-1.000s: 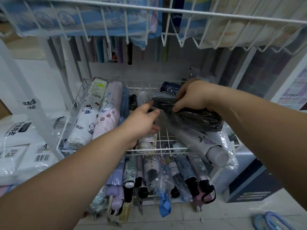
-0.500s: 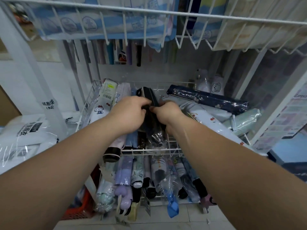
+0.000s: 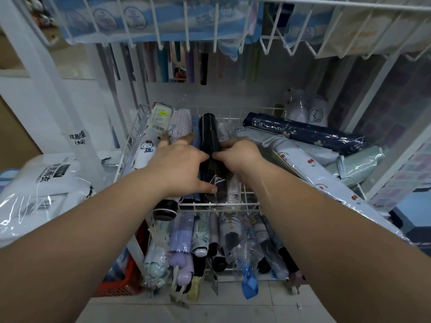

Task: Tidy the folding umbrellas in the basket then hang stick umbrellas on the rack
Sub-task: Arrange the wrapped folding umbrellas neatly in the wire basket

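Observation:
A black folding umbrella [image 3: 209, 134] in clear wrap lies lengthwise in the white wire basket [image 3: 219, 204], in a row with a white cartoon-cat one [image 3: 147, 148] and a pink checked one [image 3: 180, 122]. My left hand [image 3: 179, 166] lies flat over the row on the black umbrella's left, fingers spread, thumb on its wrap. My right hand [image 3: 238, 155] presses against its right side, fingertips touching it. A navy umbrella [image 3: 303, 134] and a cherry-print umbrella [image 3: 310, 171] lie crosswise at the right.
A lower wire basket [image 3: 233, 271] holds several wrapped folding umbrellas pointing toward me. An upper wire shelf [image 3: 210, 24] hangs overhead. Stick umbrellas [image 3: 177, 64] hang behind. Packaged raincoats [image 3: 46, 183] lie at the left, a red crate [image 3: 121, 280] on the floor.
The black umbrella went from crosswise at the right into the row, lying lengthwise. Both hands came together around it and now press it into place.

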A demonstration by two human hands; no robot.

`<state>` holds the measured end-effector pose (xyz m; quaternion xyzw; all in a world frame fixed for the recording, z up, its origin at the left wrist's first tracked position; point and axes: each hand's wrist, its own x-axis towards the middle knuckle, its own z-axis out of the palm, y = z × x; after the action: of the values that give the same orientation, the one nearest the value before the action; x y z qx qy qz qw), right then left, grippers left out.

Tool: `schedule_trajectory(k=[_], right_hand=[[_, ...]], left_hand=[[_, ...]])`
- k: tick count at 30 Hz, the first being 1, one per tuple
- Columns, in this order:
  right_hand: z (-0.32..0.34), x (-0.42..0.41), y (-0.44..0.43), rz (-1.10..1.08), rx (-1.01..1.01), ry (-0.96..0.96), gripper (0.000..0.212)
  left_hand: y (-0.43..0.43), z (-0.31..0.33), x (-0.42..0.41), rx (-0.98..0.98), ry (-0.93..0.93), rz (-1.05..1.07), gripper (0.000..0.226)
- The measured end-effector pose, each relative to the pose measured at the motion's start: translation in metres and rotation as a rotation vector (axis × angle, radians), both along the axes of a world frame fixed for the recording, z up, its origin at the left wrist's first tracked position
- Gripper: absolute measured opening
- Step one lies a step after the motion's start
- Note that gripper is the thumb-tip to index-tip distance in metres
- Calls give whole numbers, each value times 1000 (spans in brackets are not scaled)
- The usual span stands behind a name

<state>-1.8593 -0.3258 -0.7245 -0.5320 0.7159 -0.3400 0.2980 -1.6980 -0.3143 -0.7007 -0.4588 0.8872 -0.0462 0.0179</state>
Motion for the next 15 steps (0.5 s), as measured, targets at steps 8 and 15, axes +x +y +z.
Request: schedule_trajectory(k=[8,15], right_hand=[[3,-5,18,87,-5,187,53],[60,-33,48,117,-103,530,39]], left_hand=[[2,-1,-7,-29,-95,27,77],[18,11,-28,-93,124,-18,61]])
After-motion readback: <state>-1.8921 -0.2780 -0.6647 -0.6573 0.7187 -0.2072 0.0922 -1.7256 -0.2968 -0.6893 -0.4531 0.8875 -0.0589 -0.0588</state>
